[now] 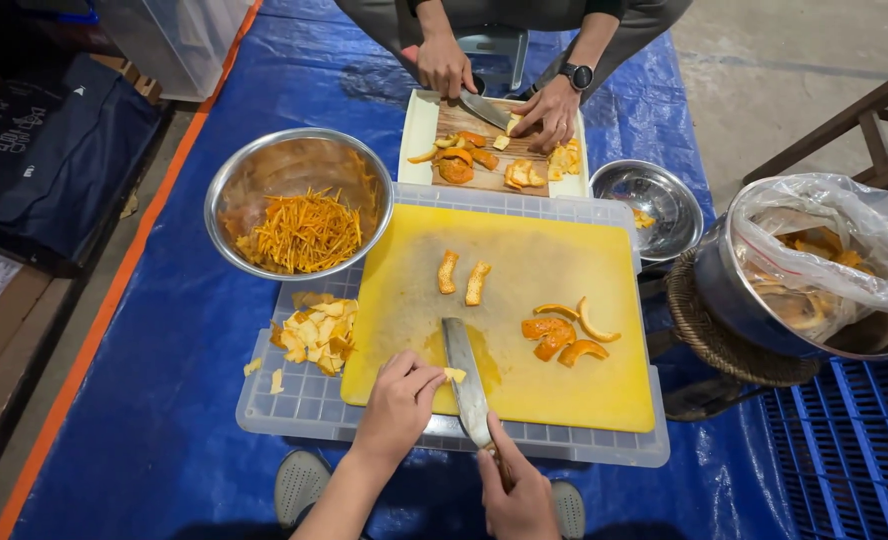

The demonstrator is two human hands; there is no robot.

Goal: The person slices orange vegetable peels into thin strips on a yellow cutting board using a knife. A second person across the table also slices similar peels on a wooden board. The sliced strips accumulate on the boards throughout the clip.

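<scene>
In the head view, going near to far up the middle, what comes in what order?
Right hand on the knife handle → yellow plastic cutting board → two orange peel strips → wooden cutting board with peel pieces → the other person's hands.

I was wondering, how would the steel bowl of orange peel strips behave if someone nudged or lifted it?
The steel bowl would probably slide easily, since its smooth rounded base overhangs the clear plastic crate. It may rock or tip there. The peel strips are a thin, loose pile, so it likely lifts lightly.
</scene>
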